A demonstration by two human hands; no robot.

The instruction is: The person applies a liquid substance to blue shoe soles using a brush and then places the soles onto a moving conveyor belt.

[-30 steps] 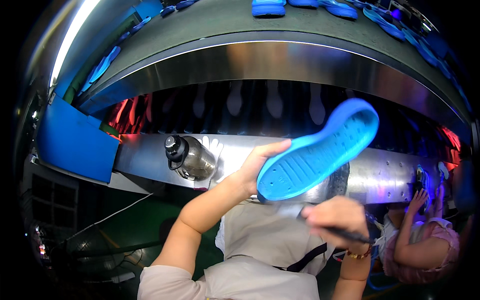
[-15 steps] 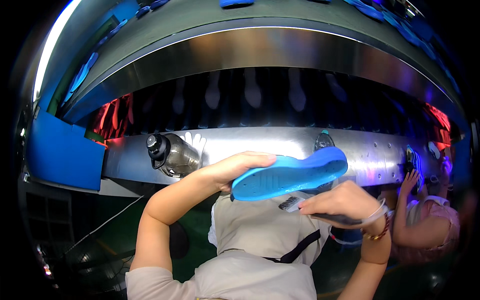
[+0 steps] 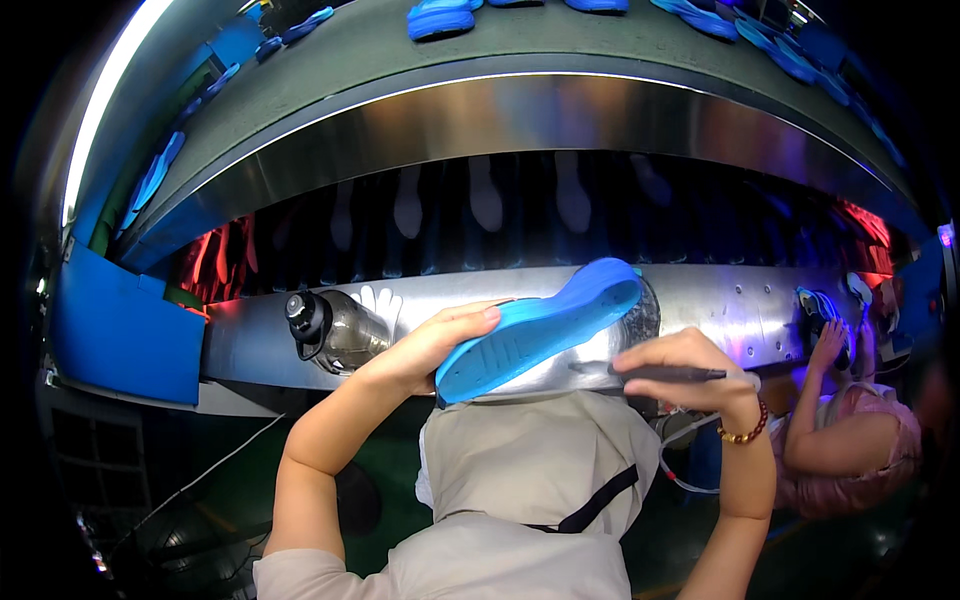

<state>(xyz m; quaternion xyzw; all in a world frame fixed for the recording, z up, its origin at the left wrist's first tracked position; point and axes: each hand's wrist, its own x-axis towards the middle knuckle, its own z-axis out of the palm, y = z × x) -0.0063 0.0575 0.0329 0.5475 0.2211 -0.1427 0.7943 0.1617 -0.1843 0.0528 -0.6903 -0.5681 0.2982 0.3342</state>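
I am watching a bright blue foam shoe sole [image 3: 535, 328] tilting across the middle of the frame, tread side down toward me. My left hand [image 3: 430, 345] is pinching its heel end, fingers curled shut on it. My right hand [image 3: 690, 372] is closing around a thin dark pen-like tool [image 3: 665, 373] just below the toe. Behind, a steel conveyor housing [image 3: 480, 110] is carrying more blue soles [image 3: 437, 18]. With only a heel pinch, I judge the sole could twist or slip under tool pressure.
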